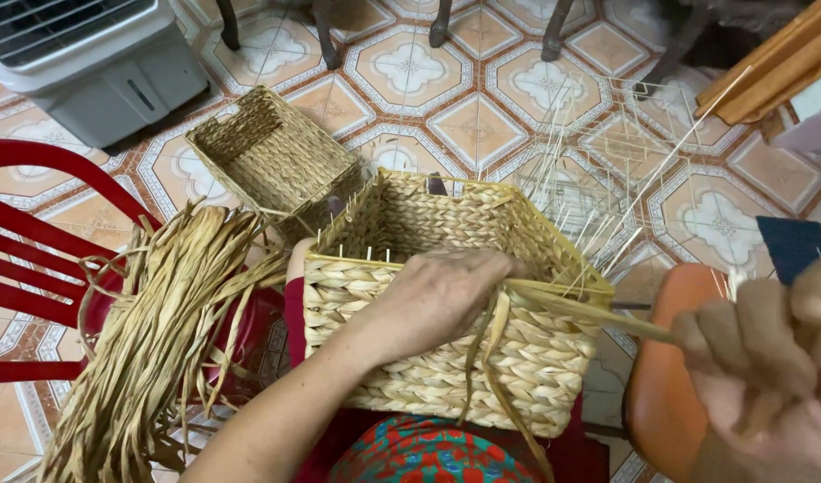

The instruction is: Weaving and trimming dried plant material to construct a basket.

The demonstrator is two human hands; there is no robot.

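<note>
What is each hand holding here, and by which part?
Left hand grips the woven basket at its top rim; right hand pulls a straw strand by its free end.

one view only — worn on the head, looking steeply down over the lap and out across the patterned tile floor (482,116). very near: the woven basket (446,295) fills the centre, with the left hand (437,300) on its rim and the right hand (768,358) cut off at the lower right edge. faces forward toward chair legs (437,27) along the top — red chair (35,268) at the left edge.
</note>
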